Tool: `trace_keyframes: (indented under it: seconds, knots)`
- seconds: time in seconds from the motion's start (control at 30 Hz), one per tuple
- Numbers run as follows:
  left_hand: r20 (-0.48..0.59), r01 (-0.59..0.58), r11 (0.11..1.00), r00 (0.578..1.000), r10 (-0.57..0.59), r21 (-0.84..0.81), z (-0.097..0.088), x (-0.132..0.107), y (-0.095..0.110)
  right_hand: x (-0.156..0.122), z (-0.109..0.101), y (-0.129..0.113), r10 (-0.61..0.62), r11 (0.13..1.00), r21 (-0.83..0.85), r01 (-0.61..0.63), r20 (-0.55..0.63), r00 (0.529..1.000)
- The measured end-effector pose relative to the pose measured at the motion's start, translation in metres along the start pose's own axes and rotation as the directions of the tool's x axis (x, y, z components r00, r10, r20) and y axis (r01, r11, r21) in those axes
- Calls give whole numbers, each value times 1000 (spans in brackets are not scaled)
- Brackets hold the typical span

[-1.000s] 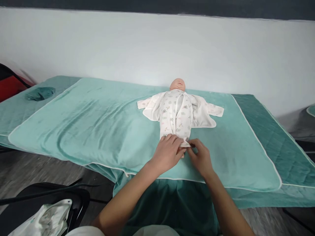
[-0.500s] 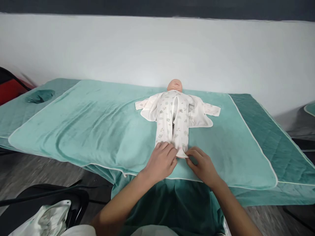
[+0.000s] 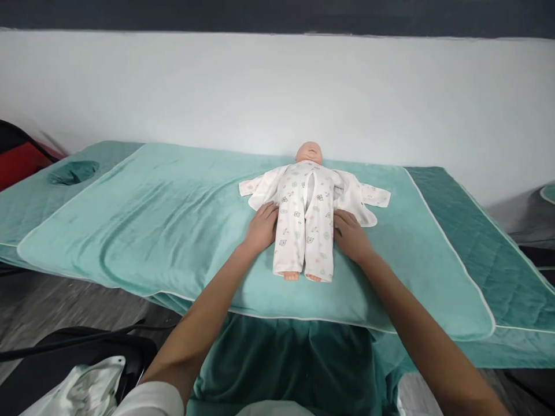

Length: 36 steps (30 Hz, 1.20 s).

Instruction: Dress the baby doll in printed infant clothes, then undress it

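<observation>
A white wall (image 3: 173,86) with a dark upper band (image 3: 277,17) backs a green-covered massage table (image 3: 489,248); a black chair (image 3: 47,370) adjoins gray, apparently wood-grained flooring (image 3: 87,300).

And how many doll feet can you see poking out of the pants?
2. One foot pokes out of the pant leg nearer the left hand, the other foot out of the pant leg nearer the right hand. Only part of each shows.

No lettering, brand, number or sign can be read. The white cotton-like doll trousers (image 3: 289,222), centre of the frame, bear small scattered prints (image 3: 283,242); any wording among them is too small to make out.
</observation>
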<state>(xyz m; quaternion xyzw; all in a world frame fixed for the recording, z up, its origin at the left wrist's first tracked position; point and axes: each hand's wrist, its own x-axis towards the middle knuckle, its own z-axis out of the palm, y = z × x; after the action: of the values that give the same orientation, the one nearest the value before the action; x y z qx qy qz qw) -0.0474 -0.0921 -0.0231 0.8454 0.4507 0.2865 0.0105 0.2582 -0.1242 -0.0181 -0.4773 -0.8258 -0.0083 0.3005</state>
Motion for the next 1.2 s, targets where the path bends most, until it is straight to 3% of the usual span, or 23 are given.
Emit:
trace_keyframes:
  seconds: [0.13,0.27,0.37,0.5,0.67,0.73,0.97,1.2]
  knots:
    - [137,-136,991,982,133,14,12,22,-13,19,13,10,-128,991,-12,130,109,986]
    - [145,-202,979,968,203,-19,16,36,-18,15,13,10,-42,998,-44,44,46,998]
    - [89,-162,986,982,165,-43,15,40,-17,12,11,10,-23,1000,2,23,22,999]
    - [17,-98,988,995,101,-117,18,42,-15,15,8,11,-133,983,131,128,33,991]
    - [53,-81,985,994,90,-154,28,46,-14,21,18,10,-179,982,73,175,40,983]
    - [68,-84,981,993,97,-175,29,46,-13,24,24,7,-158,987,-3,159,55,986]
    - [87,55,980,995,-39,-191,23,45,-9,39,28,-7,-64,987,-136,82,126,990]
    - [134,19,978,991,9,-208,24,45,-7,34,26,-11,8,998,64,-14,84,996]
